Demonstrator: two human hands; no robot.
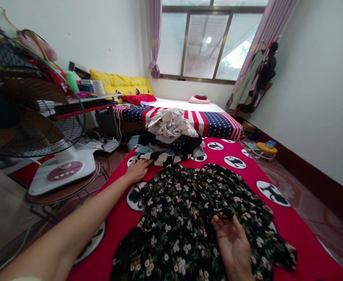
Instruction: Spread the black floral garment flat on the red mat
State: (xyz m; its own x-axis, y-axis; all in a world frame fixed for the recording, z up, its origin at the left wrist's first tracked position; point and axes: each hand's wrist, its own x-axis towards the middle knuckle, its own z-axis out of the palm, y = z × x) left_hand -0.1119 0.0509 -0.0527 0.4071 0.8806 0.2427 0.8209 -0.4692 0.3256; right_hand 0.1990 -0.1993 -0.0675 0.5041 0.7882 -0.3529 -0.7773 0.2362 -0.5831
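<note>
A black garment with a small floral print [186, 218] lies spread and wrinkled on a red blanket [119, 203] with round white patches. My right hand [232, 242] rests palm up over its right half, fingers half curled and apart from the thumb, close to a small raised fold. My left hand [138, 170] reaches forward and lies flat with fingers stretched out, touching the edge of a black-and-white cloth [160, 158]. That cloth is at the bottom of a heap of clothes, with a black dotted piece [186, 142] and a crumpled pale patterned piece [173, 125] on top.
A fan [66, 168] stands on a round stool [86, 187] at left, beside a cluttered desk [86, 99]. Behind the heap is a bed with a flag-patterned cover [212, 123]. Hanging clothes [256, 74] and a low yellow stool [266, 147] are at right.
</note>
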